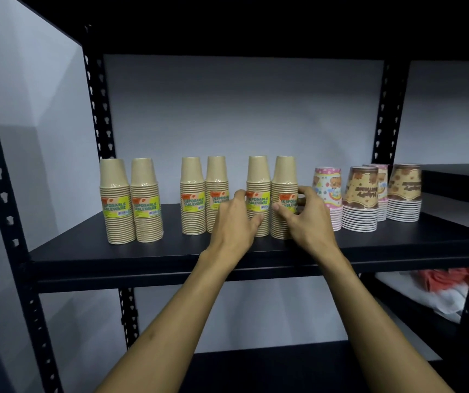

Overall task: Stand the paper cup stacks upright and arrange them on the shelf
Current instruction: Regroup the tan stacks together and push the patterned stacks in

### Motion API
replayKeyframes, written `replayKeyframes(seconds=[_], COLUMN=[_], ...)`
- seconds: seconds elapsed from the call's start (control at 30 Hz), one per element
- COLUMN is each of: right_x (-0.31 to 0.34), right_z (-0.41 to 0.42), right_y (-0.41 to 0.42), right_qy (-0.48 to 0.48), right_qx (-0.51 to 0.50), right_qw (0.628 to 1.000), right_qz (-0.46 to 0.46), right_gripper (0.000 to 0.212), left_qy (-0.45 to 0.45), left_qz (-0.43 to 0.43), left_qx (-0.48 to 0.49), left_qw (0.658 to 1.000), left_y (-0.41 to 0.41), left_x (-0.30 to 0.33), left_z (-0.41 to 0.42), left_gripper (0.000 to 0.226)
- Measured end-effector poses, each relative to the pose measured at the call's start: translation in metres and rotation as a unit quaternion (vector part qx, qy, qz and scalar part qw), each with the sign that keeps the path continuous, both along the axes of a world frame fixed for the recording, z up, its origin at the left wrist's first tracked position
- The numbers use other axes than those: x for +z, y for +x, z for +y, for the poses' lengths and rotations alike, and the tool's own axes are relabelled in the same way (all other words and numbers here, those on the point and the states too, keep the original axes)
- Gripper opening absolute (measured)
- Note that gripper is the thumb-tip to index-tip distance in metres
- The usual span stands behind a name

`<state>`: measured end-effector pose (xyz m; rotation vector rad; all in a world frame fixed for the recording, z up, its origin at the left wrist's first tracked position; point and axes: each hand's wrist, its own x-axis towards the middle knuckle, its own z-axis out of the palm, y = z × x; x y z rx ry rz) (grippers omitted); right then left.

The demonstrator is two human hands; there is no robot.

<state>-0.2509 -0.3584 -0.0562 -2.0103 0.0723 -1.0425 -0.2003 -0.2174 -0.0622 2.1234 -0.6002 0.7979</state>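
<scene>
Three twin packs of tan paper cups stand upright on the black shelf [85,248]: a left pack [129,199], a middle pack [199,194] and a right pack [264,180]. Both hands grip the right pack. My left hand [236,219] wraps its left stack at label height. My right hand [304,214] holds its right stack, fingers curled around the side. Four printed cup stacks stand to the right: a pink one [326,182], a brown one [359,199], another pink one [382,180] behind, and a brown one [404,191].
Black perforated uprights [97,103] [387,114] frame the bay against a grey wall. A second rack [454,177] adjoins on the right; its lower level holds red and white bags [440,287]. A lower shelf [256,364] lies beneath.
</scene>
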Motion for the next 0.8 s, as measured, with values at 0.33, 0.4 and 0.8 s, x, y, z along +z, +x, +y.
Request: replayKeyframes(seconds=[0.33, 0.4, 0.8], right_x=[-0.001, -0.004, 0.003], right_z=[-0.025, -0.025, 0.083], right_y=[-0.007, -0.006, -0.004], right_qy=[-0.004, -0.002, -0.076], right_qx=[-0.016, -0.022, 0.005], right_qw=[1.0, 1.0, 0.983], right_qz=[-0.004, -0.002, -0.17], right_gripper=[0.054, 0.056, 0.046], left_qy=[0.008, 0.014, 0.011], left_qz=[0.005, 0.004, -0.151], left_qx=[-0.013, 0.004, 0.085], left_qw=[1.0, 1.0, 0.985], left_y=[-0.002, -0.004, -0.013], left_x=[0.001, 0.003, 0.024], left_z=[-0.035, -0.03, 0.078], left_gripper=[0.053, 0.056, 0.058])
